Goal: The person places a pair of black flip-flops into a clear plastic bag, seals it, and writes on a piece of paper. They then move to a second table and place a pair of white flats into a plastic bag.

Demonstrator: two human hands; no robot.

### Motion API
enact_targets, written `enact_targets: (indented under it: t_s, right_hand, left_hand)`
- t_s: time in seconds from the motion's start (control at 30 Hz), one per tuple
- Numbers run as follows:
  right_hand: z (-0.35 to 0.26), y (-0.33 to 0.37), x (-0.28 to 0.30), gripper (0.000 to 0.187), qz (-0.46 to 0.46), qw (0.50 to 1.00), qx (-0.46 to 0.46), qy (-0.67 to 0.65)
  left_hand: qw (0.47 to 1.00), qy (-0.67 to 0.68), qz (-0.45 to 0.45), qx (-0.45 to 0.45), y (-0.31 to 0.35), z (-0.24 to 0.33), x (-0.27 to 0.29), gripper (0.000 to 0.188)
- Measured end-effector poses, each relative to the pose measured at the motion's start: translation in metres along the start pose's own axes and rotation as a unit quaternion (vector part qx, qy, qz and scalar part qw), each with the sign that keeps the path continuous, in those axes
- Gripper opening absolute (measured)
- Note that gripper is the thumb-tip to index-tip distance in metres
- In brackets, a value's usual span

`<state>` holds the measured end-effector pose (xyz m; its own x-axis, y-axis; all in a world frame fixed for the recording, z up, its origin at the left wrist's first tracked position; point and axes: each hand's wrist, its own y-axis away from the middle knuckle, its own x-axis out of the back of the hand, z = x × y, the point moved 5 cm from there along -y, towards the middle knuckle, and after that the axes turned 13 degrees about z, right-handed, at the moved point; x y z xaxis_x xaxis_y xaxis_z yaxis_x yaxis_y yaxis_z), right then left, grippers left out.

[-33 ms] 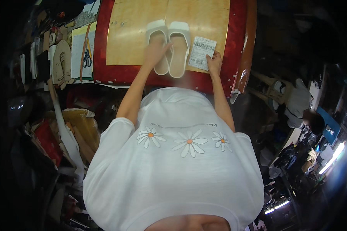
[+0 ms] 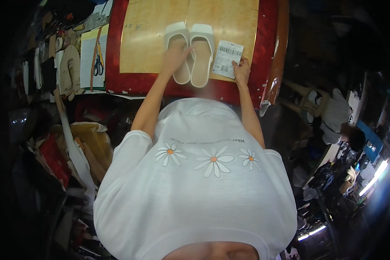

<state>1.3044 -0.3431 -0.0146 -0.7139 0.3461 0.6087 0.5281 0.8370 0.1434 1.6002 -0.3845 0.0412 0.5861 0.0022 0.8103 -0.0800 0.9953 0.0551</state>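
Note:
Two off-white open-toed slide sandals lie side by side on the table, toes pointing away from me: a left sandal (image 2: 183,78) and a right sandal (image 2: 200,73). My left hand (image 2: 173,57) is closed on the left one, its fingers over the insole by the strap and its thumb reaching to the gap between the pair. To the right, a white printed label sheet (image 2: 226,58) with a barcode lies on the wood. My right hand (image 2: 242,70) grips its lower right edge, thumb on top, fingers curled at the side.
The sandals and label rest on a pale wooden board (image 2: 151,47) set in a red-covered table (image 2: 130,84). On the left, blue-handled scissors (image 2: 98,67) lie on a notebook (image 2: 87,56), near sole-shaped pieces (image 2: 69,71). Shelves with a lit tube lamp (image 2: 374,177) stand at right.

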Motion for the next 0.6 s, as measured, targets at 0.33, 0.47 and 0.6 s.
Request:
enact_targets:
  t_s: [0.33, 0.47, 0.6]
  right_hand:
    - [-0.005, 0.002, -0.004, 0.037, 0.061, 0.998, -0.017, 0.026]
    - [-0.013, -0.004, -0.012, 0.038, 0.058, 0.998, -0.035, 0.017]
    - [-0.031, -0.005, -0.011, 0.039, 0.054, 0.996, -0.036, 0.062]
  left_hand:
    - [0.998, 0.023, -0.054, -0.032, -0.010, -0.010, 0.000, 0.037]
    - [0.991, -0.086, -0.097, -0.031, -0.012, 0.003, -0.012, 0.038]
    - [0.994, -0.062, -0.031, -0.086, -0.018, 0.009, -0.016, 0.037]
